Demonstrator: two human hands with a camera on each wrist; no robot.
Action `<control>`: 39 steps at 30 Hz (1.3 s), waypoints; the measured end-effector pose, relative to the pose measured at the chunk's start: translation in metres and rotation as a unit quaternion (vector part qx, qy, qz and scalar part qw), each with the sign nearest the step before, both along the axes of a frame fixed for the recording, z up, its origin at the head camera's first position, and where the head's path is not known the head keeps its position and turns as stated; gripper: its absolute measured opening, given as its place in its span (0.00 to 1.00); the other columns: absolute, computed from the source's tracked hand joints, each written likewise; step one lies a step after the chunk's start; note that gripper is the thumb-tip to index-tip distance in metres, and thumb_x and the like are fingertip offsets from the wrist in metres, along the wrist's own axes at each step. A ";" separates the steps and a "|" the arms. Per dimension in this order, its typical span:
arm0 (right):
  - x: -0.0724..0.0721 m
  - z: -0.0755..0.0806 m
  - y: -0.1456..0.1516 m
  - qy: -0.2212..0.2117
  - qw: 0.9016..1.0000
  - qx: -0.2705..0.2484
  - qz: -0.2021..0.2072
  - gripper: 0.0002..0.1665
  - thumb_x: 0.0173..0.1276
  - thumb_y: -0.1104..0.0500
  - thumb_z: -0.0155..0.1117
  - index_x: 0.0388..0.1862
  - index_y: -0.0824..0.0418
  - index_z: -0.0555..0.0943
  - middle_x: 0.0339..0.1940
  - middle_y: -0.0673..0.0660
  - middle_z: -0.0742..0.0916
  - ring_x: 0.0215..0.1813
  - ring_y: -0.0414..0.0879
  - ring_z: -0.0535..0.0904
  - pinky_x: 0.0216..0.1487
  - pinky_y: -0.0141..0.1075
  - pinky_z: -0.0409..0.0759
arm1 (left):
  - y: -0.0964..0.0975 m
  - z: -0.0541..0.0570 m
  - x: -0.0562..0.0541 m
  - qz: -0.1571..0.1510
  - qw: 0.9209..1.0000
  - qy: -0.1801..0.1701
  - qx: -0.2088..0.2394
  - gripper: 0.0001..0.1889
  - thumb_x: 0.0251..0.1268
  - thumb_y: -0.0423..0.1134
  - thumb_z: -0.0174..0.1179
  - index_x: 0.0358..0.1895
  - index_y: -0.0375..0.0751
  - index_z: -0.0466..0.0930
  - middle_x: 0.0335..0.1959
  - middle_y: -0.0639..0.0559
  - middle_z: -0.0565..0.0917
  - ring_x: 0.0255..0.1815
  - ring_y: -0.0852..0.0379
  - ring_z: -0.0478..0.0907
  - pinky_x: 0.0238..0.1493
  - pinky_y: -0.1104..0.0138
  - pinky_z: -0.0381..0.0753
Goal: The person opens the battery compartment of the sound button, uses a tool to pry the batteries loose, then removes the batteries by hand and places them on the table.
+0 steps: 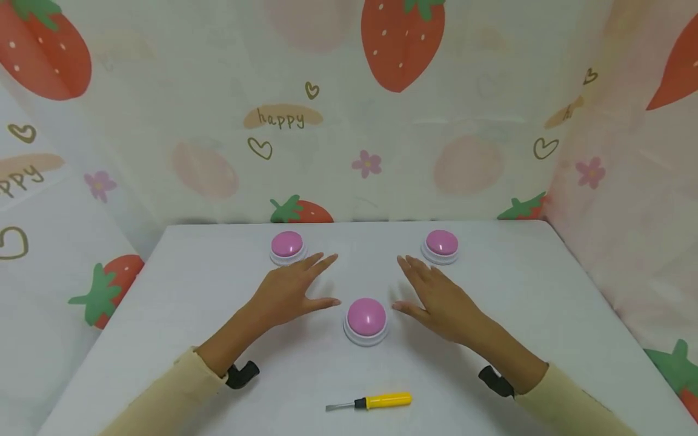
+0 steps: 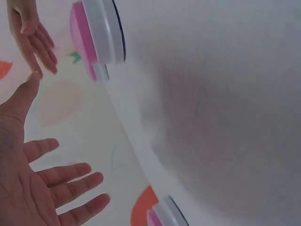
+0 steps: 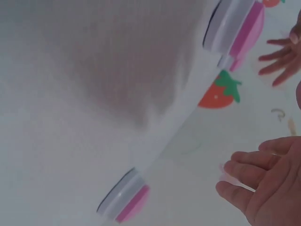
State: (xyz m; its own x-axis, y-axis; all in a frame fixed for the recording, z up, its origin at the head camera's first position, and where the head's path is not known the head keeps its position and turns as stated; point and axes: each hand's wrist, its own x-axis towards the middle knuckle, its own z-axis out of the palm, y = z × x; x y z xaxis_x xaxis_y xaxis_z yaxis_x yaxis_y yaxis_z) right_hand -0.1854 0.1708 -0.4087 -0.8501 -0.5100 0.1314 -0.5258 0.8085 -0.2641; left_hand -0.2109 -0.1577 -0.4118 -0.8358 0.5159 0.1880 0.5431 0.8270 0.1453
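Observation:
My left hand (image 1: 287, 292) hovers over the table with fingers spread and nothing held, just left of the nearest pink push button (image 1: 366, 318). Mirroring it on the right, my right hand (image 1: 440, 298) also has its fingers extended and holds nothing. Behind the left fingers stands a second pink push button (image 1: 286, 245), its base partly overlapped by them in the head view. A third pink push button (image 1: 442, 243) stands beyond the right fingers. Each button is a pink dome on a round white base. In the left wrist view the left palm (image 2: 19, 174) faces inward, fingers apart.
A flat-blade screwdriver (image 1: 376, 401) with a yellow handle lies near the front of the white table (image 1: 163, 315), its tip pointing left. Strawberry-printed cloth (image 1: 349, 133) hangs behind the table and along both sides. Black wrist mounts (image 1: 242, 375) show below the cream sleeves.

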 end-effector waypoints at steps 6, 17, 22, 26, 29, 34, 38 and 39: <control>0.011 -0.010 -0.016 -0.031 0.999 0.025 -0.006 0.48 0.71 0.35 0.62 0.81 0.55 0.60 0.77 0.62 0.70 0.73 0.62 0.70 0.69 0.58 0.72 | 0.016 -0.012 0.009 -0.012 0.999 -0.049 -0.012 0.47 0.59 0.72 0.63 0.80 0.61 0.60 0.72 0.47 0.73 0.70 0.48 0.74 0.45 0.55 0.88; 0.018 -0.026 -0.033 -0.066 0.995 0.070 0.011 0.41 0.69 0.40 0.68 0.73 0.61 0.73 0.69 0.59 0.79 0.68 0.56 0.77 0.63 0.52 0.80 | 0.033 -0.033 0.015 -0.062 0.994 -0.086 -0.027 0.43 0.58 0.68 0.67 0.76 0.56 0.68 0.65 0.51 0.80 0.63 0.52 0.79 0.50 0.55 0.87; 0.018 -0.029 -0.037 -0.050 0.996 0.066 0.019 0.39 0.66 0.43 0.73 0.69 0.61 0.75 0.64 0.58 0.83 0.64 0.53 0.80 0.60 0.49 0.82 | 0.038 -0.035 0.013 -0.077 0.993 -0.081 -0.031 0.41 0.56 0.65 0.71 0.72 0.53 0.73 0.61 0.53 0.82 0.60 0.55 0.79 0.49 0.59 0.86; 0.018 -0.028 -0.039 -0.051 0.997 0.053 0.013 0.38 0.64 0.46 0.75 0.67 0.61 0.76 0.61 0.57 0.85 0.61 0.52 0.82 0.59 0.48 0.83 | 0.044 -0.033 0.010 -0.082 0.992 -0.085 -0.037 0.39 0.55 0.63 0.73 0.68 0.49 0.76 0.58 0.52 0.82 0.58 0.54 0.79 0.50 0.59 0.87; 0.018 -0.027 -0.040 -0.056 0.997 0.045 0.009 0.37 0.62 0.47 0.77 0.66 0.61 0.78 0.59 0.57 0.86 0.60 0.52 0.83 0.58 0.48 0.84 | 0.047 -0.032 0.008 -0.080 0.991 -0.097 -0.041 0.40 0.53 0.62 0.74 0.68 0.49 0.77 0.58 0.52 0.81 0.58 0.54 0.79 0.52 0.59 0.86; 0.014 -0.029 -0.043 -0.062 0.997 0.046 0.007 0.37 0.60 0.46 0.79 0.63 0.62 0.80 0.54 0.57 0.88 0.55 0.51 0.85 0.55 0.46 0.85 | 0.050 -0.031 0.008 -0.080 0.989 -0.119 -0.033 0.40 0.54 0.59 0.75 0.69 0.46 0.76 0.60 0.50 0.81 0.60 0.54 0.78 0.56 0.59 0.84; 0.010 -0.030 -0.043 -0.058 0.997 0.044 0.010 0.35 0.60 0.46 0.78 0.62 0.62 0.81 0.50 0.55 0.89 0.50 0.49 0.86 0.52 0.43 0.86 | 0.051 -0.032 0.008 -0.082 0.983 -0.161 -0.007 0.42 0.56 0.54 0.76 0.73 0.44 0.71 0.64 0.51 0.80 0.66 0.53 0.76 0.63 0.59 0.80; 0.010 -0.030 -0.042 -0.058 0.997 0.043 0.011 0.34 0.61 0.47 0.78 0.62 0.61 0.81 0.49 0.55 0.89 0.50 0.49 0.86 0.52 0.43 0.86 | 0.051 -0.032 0.009 -0.082 0.982 -0.172 0.000 0.42 0.57 0.53 0.76 0.74 0.43 0.70 0.66 0.51 0.79 0.67 0.53 0.75 0.64 0.59 0.79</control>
